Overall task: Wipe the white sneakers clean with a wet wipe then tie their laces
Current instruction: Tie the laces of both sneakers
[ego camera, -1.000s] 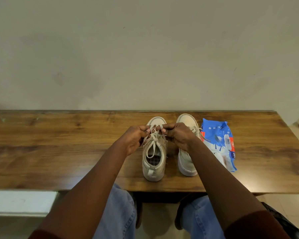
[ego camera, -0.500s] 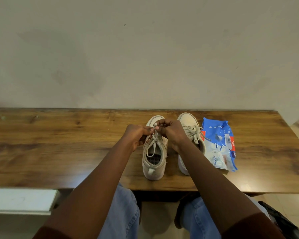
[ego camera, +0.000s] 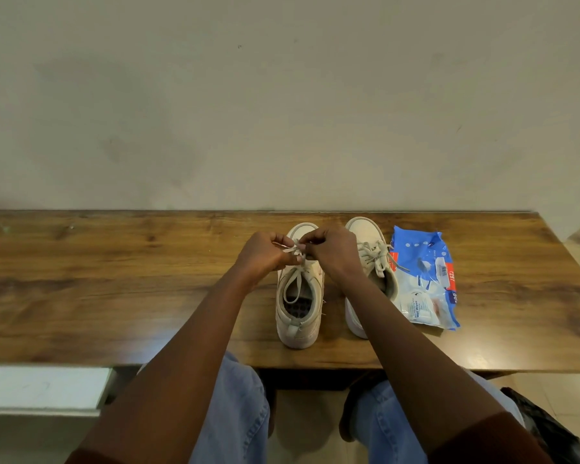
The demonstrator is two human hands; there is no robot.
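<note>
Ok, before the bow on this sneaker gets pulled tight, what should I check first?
1. Left hand pinches the lace: ok.
2. Right hand pinches the same lace: ok.
3. Sneaker under the hands stands upright on the wooden table: ok.
4. Its knot is formed and even: cannot tell, the fingers hide it.
5. Second sneaker already tied: ok, a bow shows.
6. Wet wipes pack lies clear of both hands: ok.
</note>
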